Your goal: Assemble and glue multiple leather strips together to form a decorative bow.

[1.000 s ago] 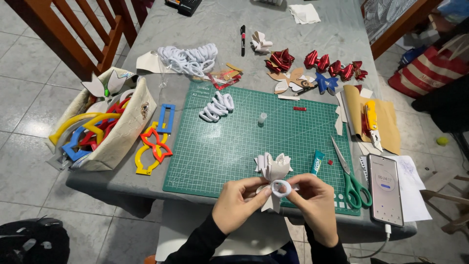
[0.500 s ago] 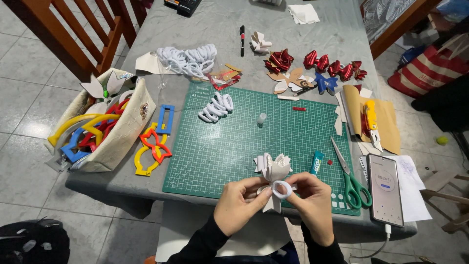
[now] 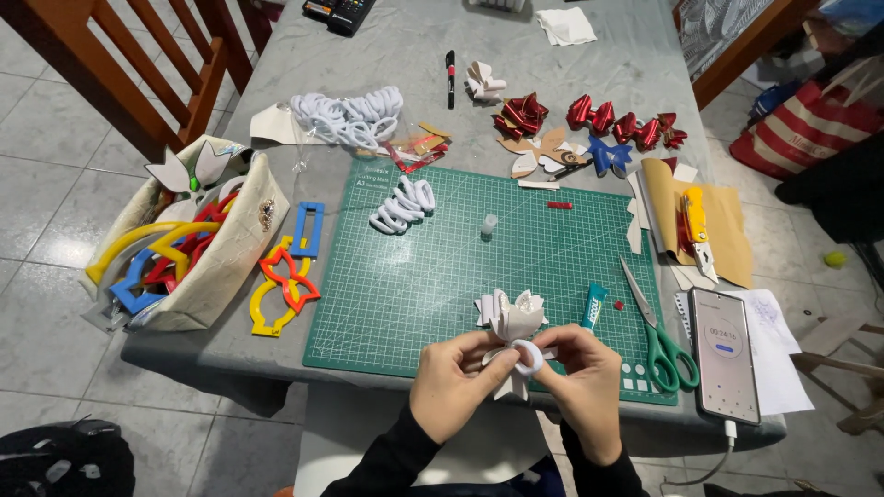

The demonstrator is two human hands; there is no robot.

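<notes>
A white paper bow [image 3: 514, 317] with folded loops is held over the near edge of the green cutting mat [image 3: 433, 276]. My left hand [image 3: 456, 384] pinches its lower part from the left. My right hand [image 3: 582, 385] grips it from the right, fingers at a small white ring [image 3: 529, 355] around the bow's middle. A white tail of paper hangs below between both hands.
Green-handled scissors [image 3: 658, 333], a small glue tube [image 3: 594, 306] and a phone [image 3: 724, 354] lie right of the hands. White loop pieces [image 3: 402, 206], red bows [image 3: 589, 114], a yellow utility knife [image 3: 695, 221] and a bag of coloured templates [image 3: 180, 248] surround the mat.
Both hands stay on the white bow at the mat's near edge; only the fingers shift slightly around the ring.
</notes>
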